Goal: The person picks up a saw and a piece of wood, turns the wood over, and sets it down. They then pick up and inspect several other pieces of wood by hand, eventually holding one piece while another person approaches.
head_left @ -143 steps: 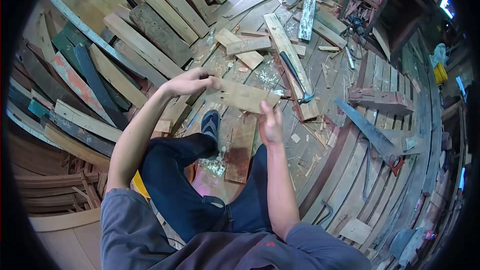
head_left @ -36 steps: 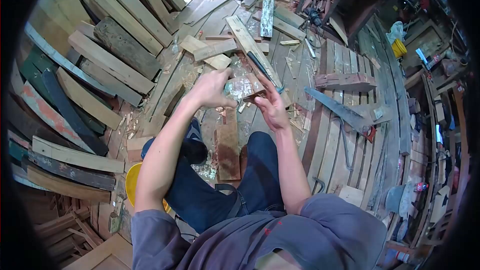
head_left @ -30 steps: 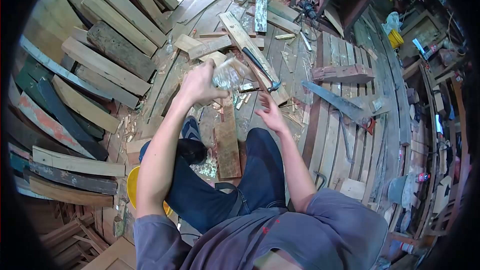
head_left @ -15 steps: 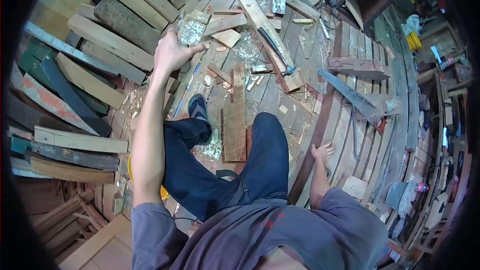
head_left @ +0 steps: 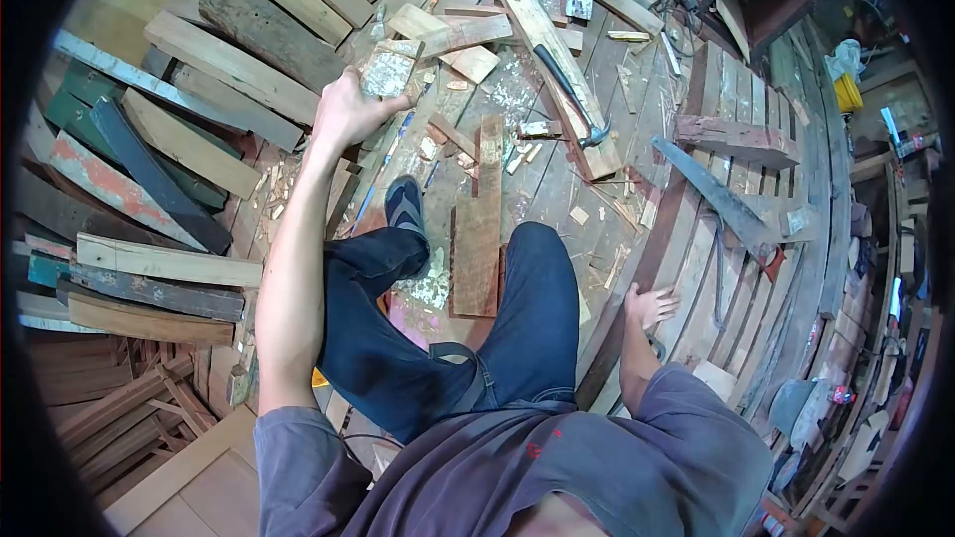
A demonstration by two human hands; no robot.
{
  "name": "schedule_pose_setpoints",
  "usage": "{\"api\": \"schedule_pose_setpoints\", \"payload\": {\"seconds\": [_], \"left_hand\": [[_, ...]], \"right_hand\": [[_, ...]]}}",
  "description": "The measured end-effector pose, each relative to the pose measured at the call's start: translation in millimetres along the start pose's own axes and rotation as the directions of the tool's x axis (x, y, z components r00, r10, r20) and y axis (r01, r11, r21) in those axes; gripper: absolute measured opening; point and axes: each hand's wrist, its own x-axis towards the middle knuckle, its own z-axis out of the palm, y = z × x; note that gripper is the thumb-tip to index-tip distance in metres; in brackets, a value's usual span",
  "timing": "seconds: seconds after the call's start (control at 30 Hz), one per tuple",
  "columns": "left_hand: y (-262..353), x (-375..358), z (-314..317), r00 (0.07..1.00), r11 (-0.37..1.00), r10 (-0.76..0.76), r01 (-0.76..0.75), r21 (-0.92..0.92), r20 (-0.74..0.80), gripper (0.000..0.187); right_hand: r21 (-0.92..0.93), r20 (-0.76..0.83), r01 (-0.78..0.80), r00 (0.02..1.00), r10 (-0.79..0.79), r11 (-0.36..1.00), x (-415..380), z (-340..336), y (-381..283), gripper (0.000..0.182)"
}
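Black lens border swallows all 4 corners. Floor (head_left: 547,201) part hidden by legs, offcuts and chips. Slatted worktop (head_left: 731,313) runs down the right; far-right clutter too dark to sort. Leaning planks (head_left: 214,70) line the floor's left side, top ones cut off. Board with hammer (head_left: 567,94) on it lies beyond the knees; dark board (head_left: 477,254) on the floor between the legs, 1 side close to the right knee. Saw (head_left: 711,184) on the worktop, toward its left edge.

Left hand (head_left: 348,111) grips wood block (head_left: 390,68), paint-flecked face up, above the floor near the leaning planks. Block sits between thumb and curled fingers; thumb below it, fingertips hidden. Right hand (head_left: 652,306) at the worktop's left edge, fingers spread; can't tell if touching.
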Motion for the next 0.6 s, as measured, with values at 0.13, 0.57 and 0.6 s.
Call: {"api": "schedule_pose_setpoints", "payload": {"seconds": [0.13,0.57,0.6], "left_hand": [[-1,3,7,1.0,0.999,-0.022,0.023,-0.03,0.02,0.071],[-14,68,251,0.941,0.965,-0.19,0.232,-0.125,0.279,0.085],[-11,69,277,0.941,0.97,-0.244,0.24,0.042,0.236,0.084]], "right_hand": [[-0.011,-0.056,0.002,0.998,-0.003,1.0,-2,-3,-3,0.103],[-0.002,-0.033,-0.003,0.999,0.003,1.0,1,-8,-5,0.099],[0.014,-0.043,-0.003,0.999,0.003,1.0,0,-9,-5,0.099]]}}
